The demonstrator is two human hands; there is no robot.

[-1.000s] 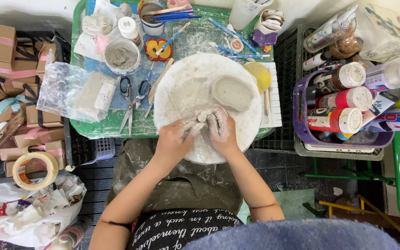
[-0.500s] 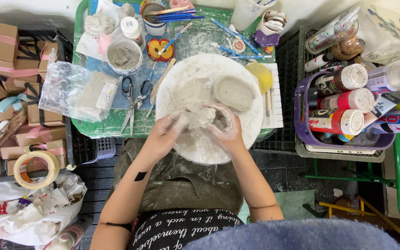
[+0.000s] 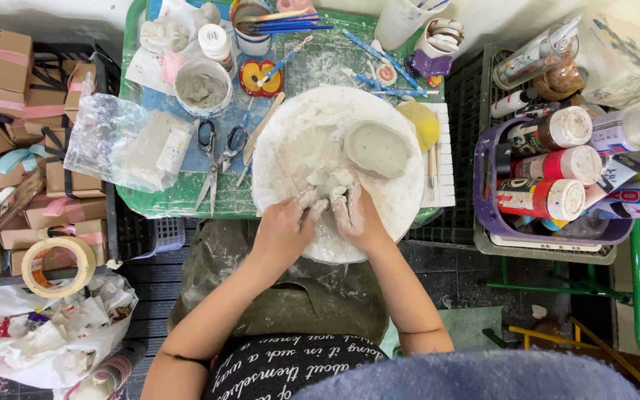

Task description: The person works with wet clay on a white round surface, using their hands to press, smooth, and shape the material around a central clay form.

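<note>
Head view, hands: left hand point(image 3: 284, 230) and right hand point(image 3: 357, 215) both closed around a clay lump point(image 3: 327, 184), fingers pinching it.
Clay lump: on the near half of the round white board point(image 3: 401, 200), still rough, unshaped.
Done: an oval clay dish point(image 3: 377, 149) sits formed just beyond.
Bench point(image 3: 179, 200): scissors point(image 3: 216, 159), clay cup point(image 3: 203, 87) left of board.

Both arms are bare to the shoulder. The left hand point(image 3: 284, 231) and right hand point(image 3: 357, 216) are smeared with pale clay. A black top carries white script; a clay-stained olive apron point(image 3: 290, 296) covers the lap.
</note>
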